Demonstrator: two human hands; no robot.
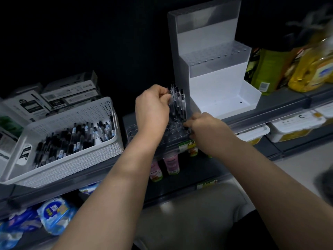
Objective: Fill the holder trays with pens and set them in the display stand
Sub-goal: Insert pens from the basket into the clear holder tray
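A clear holder tray [173, 131] with rows of round holes lies on the grey shelf at centre. Several clear pens with black caps [177, 100] stand upright in its far right corner. My left hand [153, 107] pinches one of those pens near its top. My right hand [205, 123] grips the tray's right edge. The white stepped display stand [216, 69] sits just behind and right of the tray, with two holder trays set in its upper steps and its lowest bin bare.
A white perforated basket [72, 112] full of loose pens sits left of the tray. Pen boxes [70, 94] are stacked behind it. Yellow bottles [310, 69] stand to the right of the stand. Small bottles [171, 163] fill the shelf below.
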